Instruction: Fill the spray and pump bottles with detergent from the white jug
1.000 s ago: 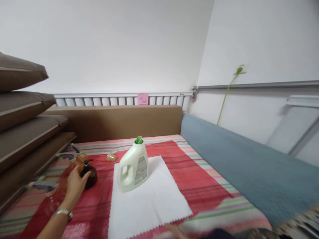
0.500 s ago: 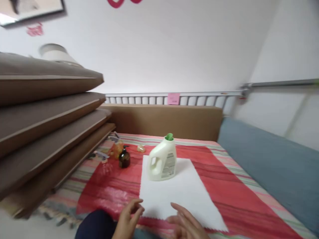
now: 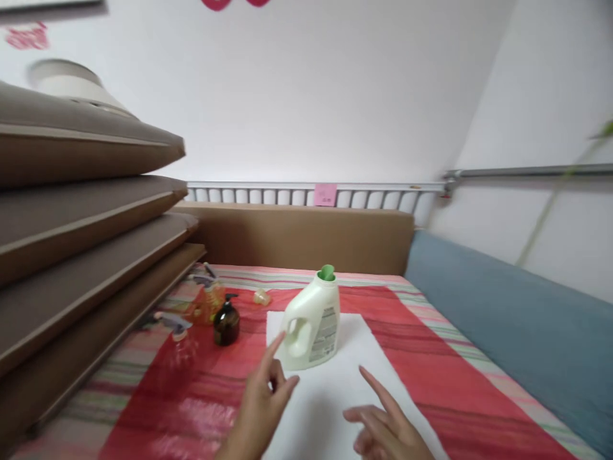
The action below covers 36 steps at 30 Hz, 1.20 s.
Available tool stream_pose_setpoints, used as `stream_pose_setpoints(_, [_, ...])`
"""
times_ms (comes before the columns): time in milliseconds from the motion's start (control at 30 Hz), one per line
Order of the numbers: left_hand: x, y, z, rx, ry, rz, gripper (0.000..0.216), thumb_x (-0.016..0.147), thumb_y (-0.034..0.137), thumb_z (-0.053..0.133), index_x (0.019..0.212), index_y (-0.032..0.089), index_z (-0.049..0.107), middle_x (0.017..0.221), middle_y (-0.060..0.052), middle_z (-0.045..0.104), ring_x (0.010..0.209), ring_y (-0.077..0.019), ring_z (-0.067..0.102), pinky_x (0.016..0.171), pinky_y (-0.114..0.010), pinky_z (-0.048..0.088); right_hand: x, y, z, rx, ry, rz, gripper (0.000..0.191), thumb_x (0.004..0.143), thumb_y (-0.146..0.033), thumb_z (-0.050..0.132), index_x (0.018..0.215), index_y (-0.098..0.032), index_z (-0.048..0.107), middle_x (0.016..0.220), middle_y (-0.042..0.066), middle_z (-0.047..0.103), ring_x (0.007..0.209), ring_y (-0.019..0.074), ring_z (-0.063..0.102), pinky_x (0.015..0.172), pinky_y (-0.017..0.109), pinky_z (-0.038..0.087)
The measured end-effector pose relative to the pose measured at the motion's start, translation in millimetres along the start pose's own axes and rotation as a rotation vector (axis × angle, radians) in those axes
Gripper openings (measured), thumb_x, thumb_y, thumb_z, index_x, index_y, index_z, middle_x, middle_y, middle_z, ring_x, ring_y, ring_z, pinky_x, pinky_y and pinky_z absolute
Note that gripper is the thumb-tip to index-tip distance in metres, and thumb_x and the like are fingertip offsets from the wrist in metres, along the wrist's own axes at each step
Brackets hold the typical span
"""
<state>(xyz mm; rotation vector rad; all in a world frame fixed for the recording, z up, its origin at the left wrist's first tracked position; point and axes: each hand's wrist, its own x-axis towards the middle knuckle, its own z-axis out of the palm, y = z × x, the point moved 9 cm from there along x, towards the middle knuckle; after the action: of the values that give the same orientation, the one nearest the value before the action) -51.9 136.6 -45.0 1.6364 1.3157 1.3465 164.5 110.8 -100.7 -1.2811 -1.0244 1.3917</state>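
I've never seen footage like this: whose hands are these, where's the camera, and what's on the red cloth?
There is no machine here: a person wears one camera on the head, looking forward and down, so the two bare hands at the bottom are their own. The left hand and right hand are both open and hold nothing; the left forefinger points up close to a white jug with a green cap. The jug stands on a white sheet laid over the red cloth. Left of it stand a dark pump bottle and an orange spray bottle.
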Motion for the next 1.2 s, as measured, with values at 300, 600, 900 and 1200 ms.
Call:
stream_pose_setpoints(300, [66, 17, -48, 0.215, 0.015, 0.16, 0.078, 0.077, 0.031, 0.045, 0.141, 0.013, 0.004, 0.051, 0.01, 0.026, 0.044, -0.0103, 0.032, 0.049, -0.019, 0.032, 30, -85, 35, -0.438, 0.186, -0.538, 0.081, 0.077, -0.023, 0.051, 0.141, -0.019, 0.001, 0.053, -0.01, 0.036, 0.048, 0.011, 0.039, 0.051, 0.023, 0.037])
stream_pose_setpoints(600, [72, -9, -63, 0.379, -0.036, 0.097, 0.085, 0.071, 0.026, 0.042, 0.14, 0.008, -0.004, 0.046, 0.01, 0.034, 0.04, -0.0118, 0.037, 0.045, -0.019, 0.032, 45, -89, 48, -0.742, 0.263, -0.612, 0.074, 0.08, -0.021, 0.043, 0.141, -0.016, 0.001, 0.054, -0.009, 0.03, 0.046, 0.012, 0.038, 0.052, 0.022, 0.038])
stream_pose_setpoints(900, [74, -44, -78, 0.439, -0.005, 0.058, 0.085, 0.068, 0.026, 0.041, 0.141, 0.011, 0.0, 0.045, 0.011, 0.031, 0.04, -0.0127, 0.037, 0.048, -0.021, 0.033, 60, -92, 42, -0.809, 0.303, -0.521, 0.08, 0.07, -0.01, 0.04, 0.141, -0.015, 0.004, 0.052, -0.01, 0.024, 0.044, 0.0113, 0.034, 0.046, 0.02, 0.029])
stream_pose_setpoints(1200, [79, -62, -68, 0.427, -0.076, 0.053, 0.085, 0.066, 0.019, 0.039, 0.14, 0.007, -0.001, 0.044, 0.011, 0.032, 0.041, -0.0121, 0.037, 0.049, -0.021, 0.028, 58, -89, 39, -0.846, 0.283, -0.495, 0.082, 0.066, -0.008, 0.039, 0.141, -0.016, 0.005, 0.05, -0.011, 0.025, 0.043, 0.0111, 0.034, 0.045, 0.021, 0.026])
